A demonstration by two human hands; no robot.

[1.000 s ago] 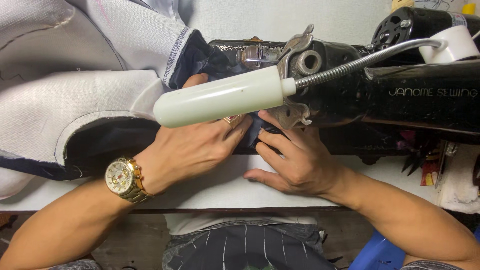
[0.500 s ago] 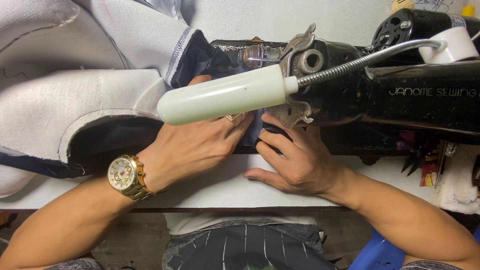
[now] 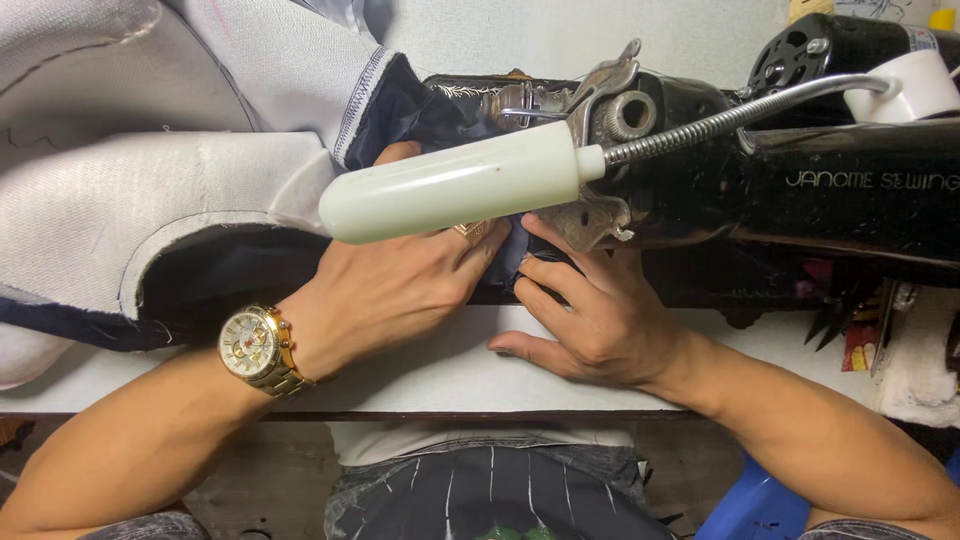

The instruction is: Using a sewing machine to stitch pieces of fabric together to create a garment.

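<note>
White tabletop point(image 3: 440, 375) with dark front edge, pale wall point(image 3: 520, 35), dim floor point(image 3: 270, 480) beneath
</note>
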